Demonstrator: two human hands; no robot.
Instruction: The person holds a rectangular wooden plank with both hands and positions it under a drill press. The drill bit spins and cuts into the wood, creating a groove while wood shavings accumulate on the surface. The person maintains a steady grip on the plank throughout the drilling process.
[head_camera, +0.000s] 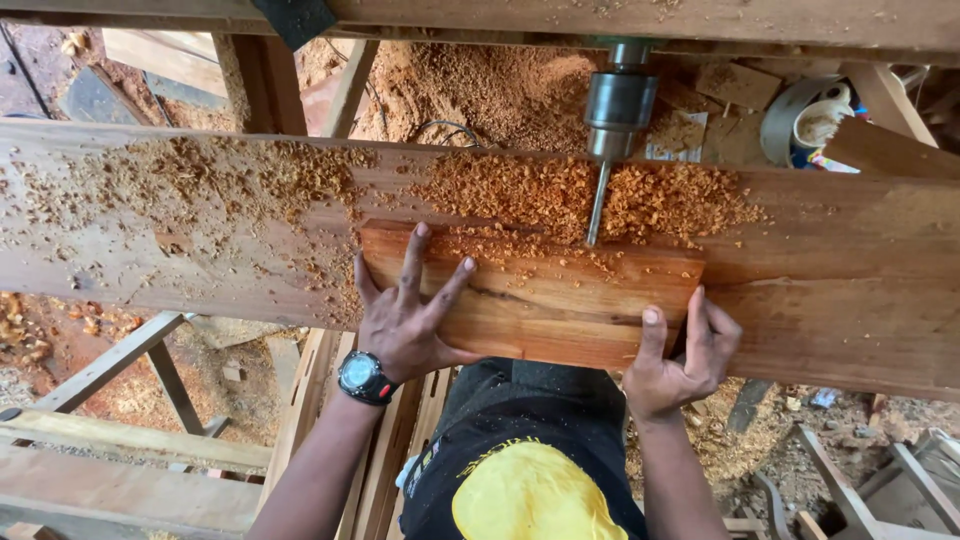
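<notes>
A short reddish wooden block (560, 300) lies on a long, wide plank (840, 300) that serves as a work table. My left hand (408, 312), with a black watch on its wrist, presses flat on the block's left end, fingers spread. My right hand (682, 350) grips the block's right near corner, thumb on top. A horizontal drill chuck (620, 105) with a thin bit (597, 205) points at the block's far edge, its tip at the wood. Orange wood shavings (560, 190) are heaped around the bit.
More shavings cover the plank's left part (200, 180). A roll of tape and a cup (812, 120) sit at the back right beside wood scraps. Timber frames and planks (130, 470) stand on the sawdust-strewn floor below.
</notes>
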